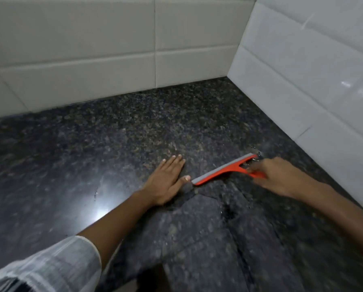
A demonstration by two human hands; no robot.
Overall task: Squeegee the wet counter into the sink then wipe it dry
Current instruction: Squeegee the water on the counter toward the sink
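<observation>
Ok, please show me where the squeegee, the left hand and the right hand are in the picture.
squeegee [218,172]: head view, on the grey blade strip, near its middle.
left hand [165,182]: head view, on the back of the hand, flat on the counter.
right hand [281,175]: head view, on the back of the hand holding the handle.

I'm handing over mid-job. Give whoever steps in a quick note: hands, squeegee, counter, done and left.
Right hand grips the orange squeegee by its handle, blade on the granite counter near the right tiled wall.
Left hand lies flat on the counter, thumb by the blade's left end.
Done: squeegeeing is under way; wet streaks show in front of the blade.
Left: push the water to the sink, which is out of view, then wipe dry. No cloth visible.
</observation>
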